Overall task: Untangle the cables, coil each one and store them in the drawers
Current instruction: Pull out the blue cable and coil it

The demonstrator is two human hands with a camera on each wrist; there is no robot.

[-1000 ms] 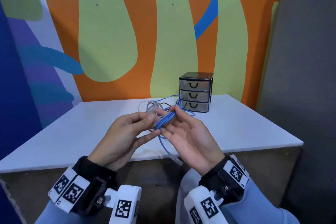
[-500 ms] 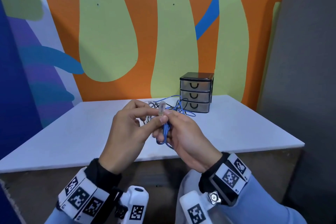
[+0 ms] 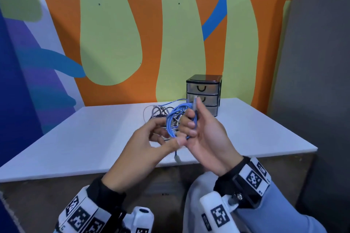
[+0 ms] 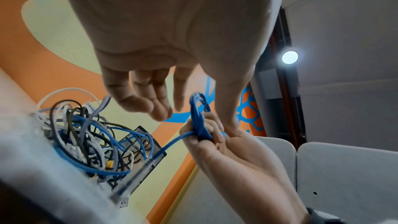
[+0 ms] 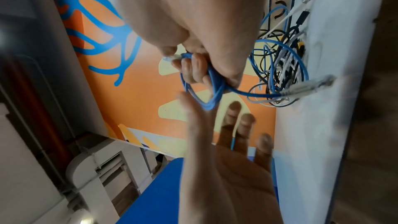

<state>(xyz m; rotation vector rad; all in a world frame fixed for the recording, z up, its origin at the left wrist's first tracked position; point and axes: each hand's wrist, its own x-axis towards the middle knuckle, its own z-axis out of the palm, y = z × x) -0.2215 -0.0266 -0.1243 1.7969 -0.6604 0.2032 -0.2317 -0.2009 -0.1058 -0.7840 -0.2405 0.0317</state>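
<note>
White table (image 3: 79, 138) is seen running from near edge to far wall, under a painted orange and green mural (image 3: 117, 34).

Left hand (image 3: 145, 145) is held above the near table edge, palm turned toward the right, fingers loosely spread and relaxed. Nothing is gripped by it; in the left wrist view the fingers (image 4: 137, 101) are seen apart from the coil, thumb close beside it. Whether the thumb tip touches the coil cannot be told, motion blur.

Tangle of cables (image 3: 161, 112) is left lying on the table past the hands, toward the far side: white, grey, black and blue strands mixed, with a yellow plug visible in the wrist views (image 4: 109, 163).

Blue cable (image 3: 173, 121) is wound into a small coil of several loops and held in the air between the two hands, above the table. One clear plug end (image 3: 177, 158) is left dangling below the coil at the near table edge; the other clear plug is pinned upright by the right thumb.

Right hand (image 3: 204, 134) is curled round the coil, loops clamped between fingers and thumb (image 5: 193, 67).

Drawer unit (image 3: 204, 92), black frame with three clear drawers, is placed at the far side of the table, right of the tangle, against the wall. All three drawers are seen closed.
</note>
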